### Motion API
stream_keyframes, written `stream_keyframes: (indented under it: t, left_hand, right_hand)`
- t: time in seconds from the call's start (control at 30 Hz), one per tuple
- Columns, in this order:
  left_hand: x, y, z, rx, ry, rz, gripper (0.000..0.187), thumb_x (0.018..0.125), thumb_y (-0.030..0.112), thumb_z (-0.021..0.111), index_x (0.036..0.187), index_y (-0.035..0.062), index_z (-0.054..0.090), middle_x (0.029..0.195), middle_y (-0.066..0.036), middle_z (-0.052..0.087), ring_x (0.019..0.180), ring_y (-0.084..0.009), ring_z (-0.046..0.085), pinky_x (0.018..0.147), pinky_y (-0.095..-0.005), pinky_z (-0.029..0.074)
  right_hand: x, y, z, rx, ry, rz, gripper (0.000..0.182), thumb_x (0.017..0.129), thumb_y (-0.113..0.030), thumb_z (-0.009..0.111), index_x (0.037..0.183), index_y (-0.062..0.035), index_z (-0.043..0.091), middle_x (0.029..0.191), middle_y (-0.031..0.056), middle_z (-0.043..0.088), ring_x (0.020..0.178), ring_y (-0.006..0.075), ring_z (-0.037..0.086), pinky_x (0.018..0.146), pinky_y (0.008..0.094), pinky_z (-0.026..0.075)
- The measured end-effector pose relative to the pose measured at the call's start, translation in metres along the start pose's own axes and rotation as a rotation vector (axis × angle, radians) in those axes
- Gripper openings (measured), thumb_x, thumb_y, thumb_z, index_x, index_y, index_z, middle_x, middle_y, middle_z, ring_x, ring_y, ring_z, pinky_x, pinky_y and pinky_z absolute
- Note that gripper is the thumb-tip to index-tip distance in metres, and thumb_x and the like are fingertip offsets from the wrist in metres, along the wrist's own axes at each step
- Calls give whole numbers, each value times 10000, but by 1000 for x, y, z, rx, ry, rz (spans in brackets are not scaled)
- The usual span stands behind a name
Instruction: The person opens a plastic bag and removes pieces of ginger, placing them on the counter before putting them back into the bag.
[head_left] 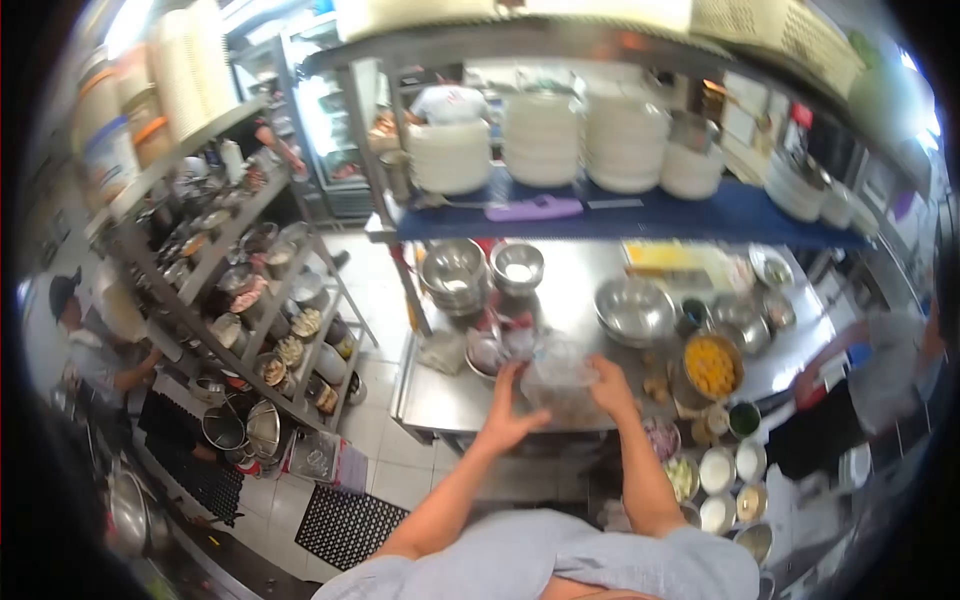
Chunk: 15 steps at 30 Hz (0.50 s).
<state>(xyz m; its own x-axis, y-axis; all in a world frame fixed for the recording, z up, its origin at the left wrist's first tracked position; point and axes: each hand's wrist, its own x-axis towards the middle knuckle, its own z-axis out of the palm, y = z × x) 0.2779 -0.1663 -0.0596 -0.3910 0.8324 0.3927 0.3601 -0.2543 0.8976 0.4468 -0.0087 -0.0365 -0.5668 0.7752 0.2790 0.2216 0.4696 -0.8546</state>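
A clear plastic bag or container [562,366], blurred so that its exact kind is uncertain, is at the front edge of the steel counter [425,395]. My right hand [608,386] grips its right side, fingers bent against the plastic. On the other side, my left hand [512,408] has its thumb stretched out apart from the fingers, close to the plastic's left edge. Just beyond the left fingers are plastic-wrapped reddish pieces [500,342] in a bowl. Small brown pieces [657,385] lie to the right of my right hand.
Steel bowls [634,308] and a pot of orange-yellow chunks [713,366] stand on the counter. Overhead, a blue shelf [640,222] carries plate stacks [541,140] and a purple-handled knife [533,209]. A rack [255,310] is left; co-workers stand left [95,345] and right [870,360].
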Motion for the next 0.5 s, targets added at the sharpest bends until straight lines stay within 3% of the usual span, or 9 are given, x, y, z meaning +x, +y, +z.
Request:
stream_keyframes:
  t: [0.03,0.07,0.13,0.17,0.2,0.3,0.4,0.5]
  left_hand:
    - [-8,-13,-8,287,20,101,926,782,253,781,1472,12,212,1442,-175,397,1284,-287,435,1043,-349,384]
    - [-18,-12,-7,174,-138,-20,907,779,309,783,1457,8,261,1478,-169,350,1302,-294,417,1057,-387,372]
    - [-23,16,0,29,-499,-255,824,783,355,781,1405,6,368,1452,-152,385,1273,-284,449,1060,-414,375]
    - [-30,19,-3,3,-577,-318,790,787,350,779,1387,6,397,1421,-146,426,1250,-275,474,1054,-409,382]
    - [-36,22,-6,-18,-654,-382,757,790,345,777,1369,7,426,1390,-141,468,1226,-267,499,1048,-403,390]
    - [-53,18,-9,-57,-574,-311,668,806,324,759,1323,21,463,1318,-132,502,1188,-256,519,1015,-395,411]
    - [-60,19,-15,-64,-498,-220,580,821,302,742,1276,36,500,1246,-123,536,1150,-245,539,981,-386,432]
    - [-65,18,-22,-50,-460,-114,493,837,281,725,1230,50,538,1174,-115,569,1112,-233,558,947,-378,453]
  right_hand:
    - [0,-40,-3,102,-55,15,213,841,-137,640,1008,-5,645,979,125,696,970,223,641,846,329,477]
    - [-9,-78,3,201,-129,48,183,855,-156,642,966,-11,640,969,110,700,958,204,643,825,328,480]
    - [-22,-110,35,291,-214,-80,144,857,-147,627,941,-31,629,928,113,698,892,211,662,772,337,490]
    - [-27,-132,40,12,-358,-222,168,845,-157,635,969,-44,632,902,145,687,844,271,672,752,357,506]
    - [-32,-127,50,-51,-424,-452,223,799,-155,664,990,-43,630,894,172,670,832,339,664,739,377,519]
    - [-46,-155,51,-8,-647,-386,254,811,-167,671,1010,-23,609,888,177,672,831,375,659,744,397,512]
    - [-43,-176,48,-4,-709,-447,295,768,-123,676,1038,-32,602,918,187,675,856,384,658,741,405,517]
    - [-39,-170,71,54,-535,-541,308,707,-59,677,1003,-20,605,878,184,663,801,388,653,706,396,525]
